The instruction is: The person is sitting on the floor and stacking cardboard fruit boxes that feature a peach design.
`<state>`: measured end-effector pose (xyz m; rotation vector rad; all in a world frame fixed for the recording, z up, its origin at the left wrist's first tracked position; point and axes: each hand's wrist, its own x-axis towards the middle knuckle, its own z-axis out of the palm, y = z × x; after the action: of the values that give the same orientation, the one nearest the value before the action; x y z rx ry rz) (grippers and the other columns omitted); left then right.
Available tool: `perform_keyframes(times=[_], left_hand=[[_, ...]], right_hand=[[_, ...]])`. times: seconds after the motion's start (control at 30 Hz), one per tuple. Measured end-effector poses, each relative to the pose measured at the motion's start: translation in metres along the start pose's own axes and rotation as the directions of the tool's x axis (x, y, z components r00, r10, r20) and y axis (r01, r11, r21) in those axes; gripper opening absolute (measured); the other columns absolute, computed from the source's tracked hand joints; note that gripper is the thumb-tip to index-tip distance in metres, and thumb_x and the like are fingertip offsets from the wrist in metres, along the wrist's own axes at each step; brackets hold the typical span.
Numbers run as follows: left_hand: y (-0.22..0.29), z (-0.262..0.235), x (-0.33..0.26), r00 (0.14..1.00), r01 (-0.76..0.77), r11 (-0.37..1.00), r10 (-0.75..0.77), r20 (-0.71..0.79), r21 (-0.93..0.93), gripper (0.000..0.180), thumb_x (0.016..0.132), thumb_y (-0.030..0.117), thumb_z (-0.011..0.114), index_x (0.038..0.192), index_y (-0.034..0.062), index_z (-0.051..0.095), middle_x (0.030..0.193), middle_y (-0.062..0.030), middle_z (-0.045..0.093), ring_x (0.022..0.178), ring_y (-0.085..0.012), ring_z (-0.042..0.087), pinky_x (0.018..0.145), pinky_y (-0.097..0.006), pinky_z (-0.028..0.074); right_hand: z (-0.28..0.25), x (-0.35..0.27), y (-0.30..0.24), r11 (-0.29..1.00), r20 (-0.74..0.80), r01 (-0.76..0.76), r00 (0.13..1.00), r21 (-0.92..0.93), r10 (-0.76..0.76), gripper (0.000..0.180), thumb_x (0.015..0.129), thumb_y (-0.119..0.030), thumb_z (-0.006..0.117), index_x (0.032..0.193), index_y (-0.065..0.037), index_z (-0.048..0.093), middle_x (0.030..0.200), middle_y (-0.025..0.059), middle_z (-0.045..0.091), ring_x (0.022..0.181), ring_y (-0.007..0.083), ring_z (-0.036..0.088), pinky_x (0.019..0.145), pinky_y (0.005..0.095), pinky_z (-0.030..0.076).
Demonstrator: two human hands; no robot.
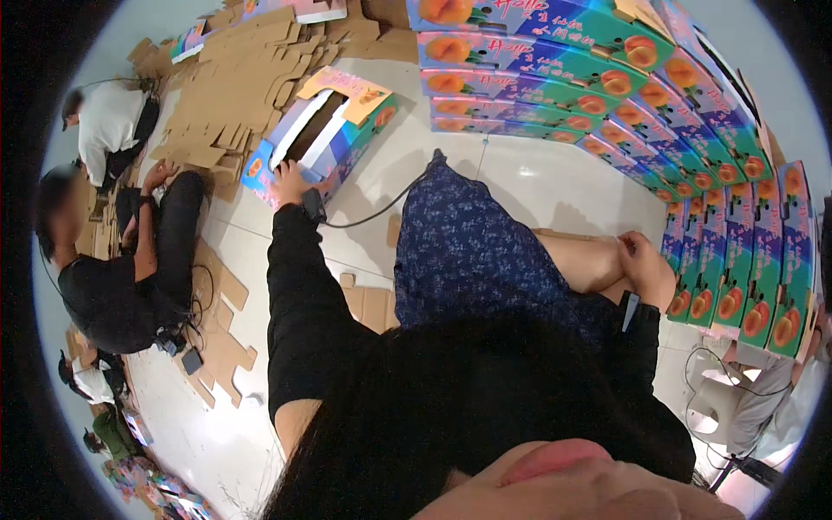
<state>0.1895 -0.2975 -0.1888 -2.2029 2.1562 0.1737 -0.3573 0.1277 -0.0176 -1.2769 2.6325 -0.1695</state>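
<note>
Head view shows my left hand [290, 182] closed on the near edge of a half-assembled colourful fruit box [325, 130], lying open on the white tiled floor [511, 173] ahead and to the left. My right hand [643, 264] rests loosely curled on my knee, holding nothing. I judge the folding unfinished (flaps stand open), while stacked finished boxes [693, 130] curve along the right. Flat cardboard blanks [234, 87] are piled beyond, and a seated co-worker [121, 277] works at far left.

A packing workshop: stacked printed fruit cartons [659, 95], flat cardboard blanks [234, 87] on the floor.
</note>
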Motion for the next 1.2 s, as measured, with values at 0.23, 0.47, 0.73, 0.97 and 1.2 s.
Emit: perform_keyframes(times=[0.23, 0.47, 0.73, 0.97, 1.2], left_hand=[[0.025, -0.007, -0.012, 0.982, -0.171, 0.985, 0.172, -0.075, 0.020, 0.117, 0.047, 0.064, 0.078, 0.138, 0.0038, 0.035, 0.137, -0.0192, 0.041, 0.132, -0.0360, 0.032, 0.108, -0.056, 0.019], [0.014, 0.018, 0.020, 0.999, -0.045, 0.997, 0.045, 0.000, -0.063, 0.119, 0.044, 0.053, 0.085, 0.136, 0.0002, 0.032, 0.127, -0.0240, 0.048, 0.119, -0.0402, 0.046, 0.099, -0.049, 0.039], [0.050, -0.030, -0.062, 0.998, -0.023, 0.998, 0.026, 0.050, -0.059, 0.102, 0.043, 0.059, 0.083, 0.118, -0.0033, 0.055, 0.116, -0.0221, 0.061, 0.107, -0.0359, 0.059, 0.091, -0.048, 0.044], [0.024, -0.040, -0.121, 0.981, -0.061, 0.982, 0.026, -0.195, -0.180, 0.095, 0.042, 0.051, 0.084, 0.115, -0.0019, 0.055, 0.113, -0.0234, 0.057, 0.110, -0.0372, 0.052, 0.093, -0.046, 0.041], [0.042, -0.097, -0.178, 0.806, 0.069, 0.986, -0.143, -0.574, -0.148, 0.098, 0.047, 0.056, 0.080, 0.123, 0.0027, 0.050, 0.117, -0.0192, 0.054, 0.114, -0.0347, 0.048, 0.102, -0.050, 0.027]], right_hand=[[0.044, 0.015, 0.052, 0.984, -0.115, 0.134, 0.986, 0.115, -0.121, 0.027, 0.083, -0.029, 0.058, 0.098, -0.008, 0.065, 0.094, 0.0155, 0.066, 0.087, 0.0338, 0.063, 0.074, 0.0392, 0.050], [-0.010, -0.011, -0.002, 0.987, -0.041, 0.004, 0.999, 0.163, 0.003, 0.020, 0.081, -0.021, 0.060, 0.091, -0.004, 0.065, 0.089, 0.0165, 0.065, 0.083, 0.0365, 0.062, 0.072, 0.0419, 0.050], [0.049, 0.010, 0.054, 0.962, -0.242, 0.226, 0.952, 0.152, -0.186, 0.015, 0.077, -0.017, 0.063, 0.084, -0.004, 0.065, 0.083, 0.0152, 0.064, 0.081, 0.0351, 0.061, 0.071, 0.0415, 0.049], [0.056, 0.019, 0.058, 0.963, -0.203, 0.216, 0.962, 0.164, -0.181, 0.016, 0.077, -0.023, 0.062, 0.079, -0.008, 0.066, 0.081, 0.0143, 0.064, 0.080, 0.0346, 0.061, 0.071, 0.0457, 0.048], [0.013, -0.008, 0.029, 0.971, -0.156, 0.169, 0.977, 0.167, -0.143, 0.016, 0.077, -0.022, 0.060, 0.082, -0.008, 0.066, 0.083, 0.0139, 0.064, 0.081, 0.0342, 0.061, 0.072, 0.0453, 0.048]])
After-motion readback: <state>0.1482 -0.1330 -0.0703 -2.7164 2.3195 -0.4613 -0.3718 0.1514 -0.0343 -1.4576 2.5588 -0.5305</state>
